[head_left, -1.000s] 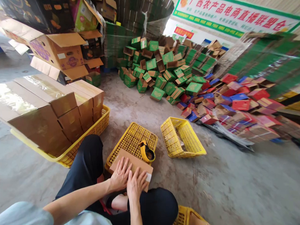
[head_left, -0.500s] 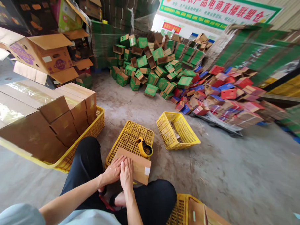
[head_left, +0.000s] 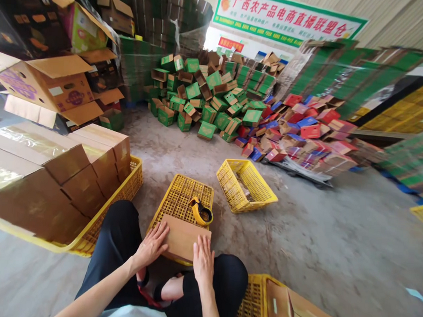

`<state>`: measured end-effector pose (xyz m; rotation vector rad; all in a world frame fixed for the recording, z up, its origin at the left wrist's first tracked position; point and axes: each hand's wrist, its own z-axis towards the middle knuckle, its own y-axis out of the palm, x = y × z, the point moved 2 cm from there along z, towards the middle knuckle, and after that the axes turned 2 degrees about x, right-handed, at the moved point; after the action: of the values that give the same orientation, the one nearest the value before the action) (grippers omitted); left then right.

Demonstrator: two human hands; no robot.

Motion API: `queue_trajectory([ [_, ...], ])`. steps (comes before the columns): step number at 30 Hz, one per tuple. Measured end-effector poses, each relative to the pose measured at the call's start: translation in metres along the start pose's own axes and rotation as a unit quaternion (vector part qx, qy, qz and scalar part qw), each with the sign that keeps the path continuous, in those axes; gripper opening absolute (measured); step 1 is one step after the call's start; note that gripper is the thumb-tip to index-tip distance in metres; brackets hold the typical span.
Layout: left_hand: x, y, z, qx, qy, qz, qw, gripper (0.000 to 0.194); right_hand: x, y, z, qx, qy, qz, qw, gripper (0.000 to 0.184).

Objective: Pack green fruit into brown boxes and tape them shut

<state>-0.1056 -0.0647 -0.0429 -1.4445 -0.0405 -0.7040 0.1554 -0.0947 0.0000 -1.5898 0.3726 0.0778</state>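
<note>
A small brown cardboard box lies on an upturned yellow plastic crate between my knees. My left hand rests flat on the box's left end, fingers spread. On the right end lies my right hand, its fingers stretched out and covering the edge there. Just beyond the box sits a yellow and black tape dispenser on the crate, touched by neither hand.
A large yellow basket of taped cartons stands at my left. Another yellow basket is ahead on the right. By my right knee, a crate holds flattened cardboard. Heaped green boxes lie farther off.
My hands have moved apart from the left part of the box: the right has slid to its right end, over the white label. The view has shifted slightly.
</note>
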Motion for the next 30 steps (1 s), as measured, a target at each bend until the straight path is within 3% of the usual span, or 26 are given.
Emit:
queue_trajectory([
  [4,0.002,0.003,-0.001,0.005,-0.020,-0.003,1.000,0.064,0.024,0.012,-0.001,0.048,0.018,0.019,0.999,0.077],
  [9,0.003,0.002,-0.001,0.015,-0.029,0.006,0.999,0.064,0.043,0.023,-0.008,0.112,-0.059,0.050,0.991,0.081],
  [13,0.007,0.002,-0.002,0.037,-0.024,0.029,0.999,0.065,0.045,0.033,-0.019,0.088,0.015,0.039,0.995,0.098],
  [16,0.014,0.002,-0.003,0.062,-0.016,0.056,0.996,0.066,0.033,0.040,-0.031,0.079,0.063,0.022,0.995,0.103],
  [21,0.035,0.002,-0.005,0.093,-0.005,0.087,0.992,0.077,0.006,0.046,-0.048,0.105,0.073,-0.020,0.992,0.104],
  [26,0.057,0.006,-0.015,0.076,0.021,0.088,0.993,0.090,-0.021,0.046,-0.057,0.110,0.041,-0.067,0.991,0.093],
  [30,0.067,0.013,-0.027,0.055,0.039,0.100,0.993,0.079,-0.044,0.050,-0.063,0.108,0.000,-0.069,0.992,0.087],
])
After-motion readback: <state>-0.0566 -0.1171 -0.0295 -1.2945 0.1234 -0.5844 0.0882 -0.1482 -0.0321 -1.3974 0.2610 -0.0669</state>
